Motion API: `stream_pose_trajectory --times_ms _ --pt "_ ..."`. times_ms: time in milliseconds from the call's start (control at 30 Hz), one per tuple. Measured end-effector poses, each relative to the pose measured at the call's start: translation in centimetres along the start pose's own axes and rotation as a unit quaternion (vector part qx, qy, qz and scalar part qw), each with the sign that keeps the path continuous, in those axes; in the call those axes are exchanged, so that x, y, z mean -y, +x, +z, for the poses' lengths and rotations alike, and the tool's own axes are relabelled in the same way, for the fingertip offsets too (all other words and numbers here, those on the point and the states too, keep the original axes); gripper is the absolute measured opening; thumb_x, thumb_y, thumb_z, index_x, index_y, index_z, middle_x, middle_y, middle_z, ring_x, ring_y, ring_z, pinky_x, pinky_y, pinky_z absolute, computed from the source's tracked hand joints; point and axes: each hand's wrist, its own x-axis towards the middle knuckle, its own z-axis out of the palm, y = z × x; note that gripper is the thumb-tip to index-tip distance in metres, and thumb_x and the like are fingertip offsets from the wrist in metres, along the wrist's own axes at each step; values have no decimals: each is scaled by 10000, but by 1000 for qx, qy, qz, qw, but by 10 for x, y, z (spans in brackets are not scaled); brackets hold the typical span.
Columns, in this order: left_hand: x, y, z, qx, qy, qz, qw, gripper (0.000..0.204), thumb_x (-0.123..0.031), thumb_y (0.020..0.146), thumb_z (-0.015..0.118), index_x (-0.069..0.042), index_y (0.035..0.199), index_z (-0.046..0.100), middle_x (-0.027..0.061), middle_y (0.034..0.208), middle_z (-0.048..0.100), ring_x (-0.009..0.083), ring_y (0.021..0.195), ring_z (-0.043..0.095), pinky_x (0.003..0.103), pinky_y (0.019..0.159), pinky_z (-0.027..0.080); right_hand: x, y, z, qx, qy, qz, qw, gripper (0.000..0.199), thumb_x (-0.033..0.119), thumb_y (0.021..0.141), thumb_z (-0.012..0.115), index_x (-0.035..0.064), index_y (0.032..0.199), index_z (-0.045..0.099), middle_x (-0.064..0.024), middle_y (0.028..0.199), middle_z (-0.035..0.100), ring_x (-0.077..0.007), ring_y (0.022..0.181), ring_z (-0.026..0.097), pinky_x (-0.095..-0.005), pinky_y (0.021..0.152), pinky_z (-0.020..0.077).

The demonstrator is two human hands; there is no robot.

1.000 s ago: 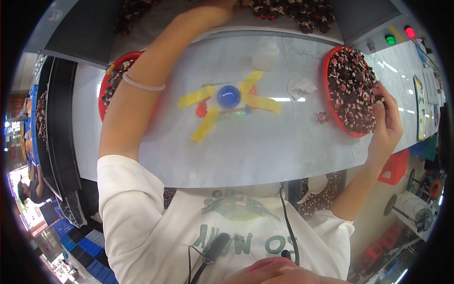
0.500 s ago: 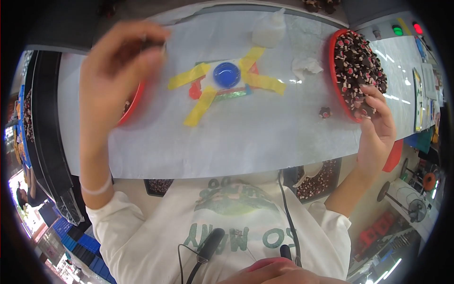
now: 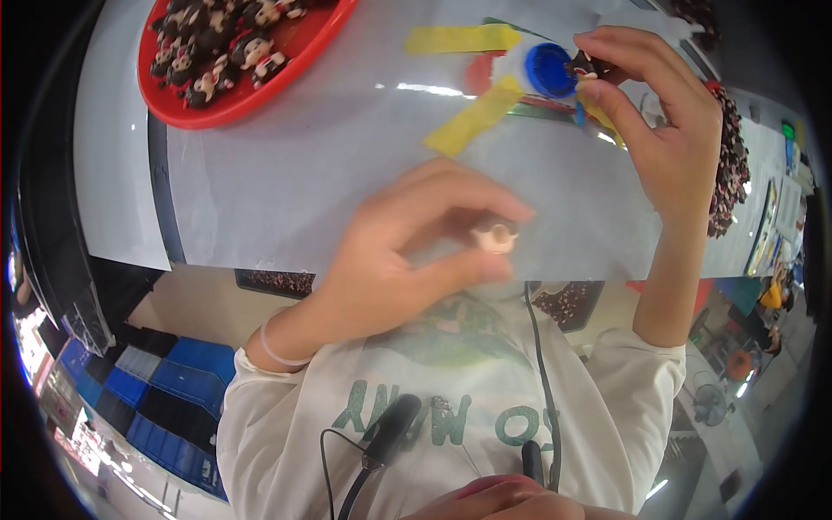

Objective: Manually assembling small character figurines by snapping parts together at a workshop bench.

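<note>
My left hand, a little blurred, is closed over the table's near edge. Between its thumb and fingers is a small figurine head with a cream face and dark brown top. Farther off to the right, my right hand pinches a small dark brown figurine piece with a pinkish-red spot. That piece is right at the rim of a round blue cup; whether it touches the liquid-looking inside cannot be told. Yellow tape strips hold down the sheet around the cup.
At the far left, a red tray holds several brown-and-cream figurines. Many dark pieces are heaped beyond my right forearm. Dark trays of small pieces stand below the table's near edge. Blue crates are stacked at lower left.
The view has turned leftward. My left hand has come from the left tray to the near middle with a figurine head. My right hand has left the right-hand heap for the blue cup, carrying a piece.
</note>
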Motion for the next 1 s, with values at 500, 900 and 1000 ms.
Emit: stream_pose_trajectory --times_ms 500,900,1000 --pt "11 1 -3 4 23 82 996 349 44 729 673 36 1062 569 128 1063 516 193 916 569 279 758 507 1 9 17 7 -144 -68 987 227 -19 702 671 12 927 664 -59 914 641 -158 797 618 -232 715 484" --pt "12 0 0 -30 43 92 994 404 29 732 678 71 1101 519 156 1095 545 195 946 573 284 785 501 21 -29 -4 -63 115 10 991 302 -35 777 602 -109 1065 555 -215 1043 570 -233 889 594 -283 755 489" --pt "11 1 7 -62 5 70 996 370 30 724 675 38 1072 549 120 1050 557 173 893 586 277 763 507 44 -49 8 -70 217 76 971 412 112 724 702 -108 1037 548 -231 1018 564 -270 890 586 -301 696 503"
